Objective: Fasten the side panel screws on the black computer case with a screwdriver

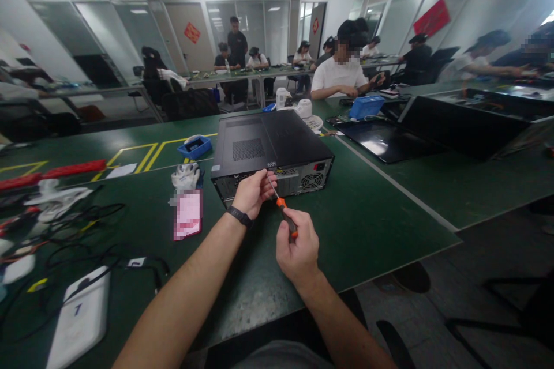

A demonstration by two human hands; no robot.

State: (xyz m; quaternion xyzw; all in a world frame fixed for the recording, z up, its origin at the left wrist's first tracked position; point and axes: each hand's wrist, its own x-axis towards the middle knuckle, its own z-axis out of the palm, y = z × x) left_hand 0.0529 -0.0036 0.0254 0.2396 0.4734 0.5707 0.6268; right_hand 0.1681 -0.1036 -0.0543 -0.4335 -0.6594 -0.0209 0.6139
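A black desktop computer case (283,132) lies flat on the green table, its rear panel with fan grille and power socket facing me. My right hand (298,245) is wrapped round the orange-and-black handle of a screwdriver (283,206), whose thin shaft points up and left to the case's rear top edge. At that edge is my left hand (258,190), fingers curled and close together beside the screwdriver's tip. Whether they pinch the shaft or something small there, I cannot make out. The tip itself is partly hidden by the fingers.
Left of the case are a blue tray (194,148), white gloves (186,176) and a pink-edged item (188,214). Tangled black cables (82,242) and a white device (82,317) lie farther left. A black panel (385,138) and another blue tray (366,106) are at right; people sit beyond.
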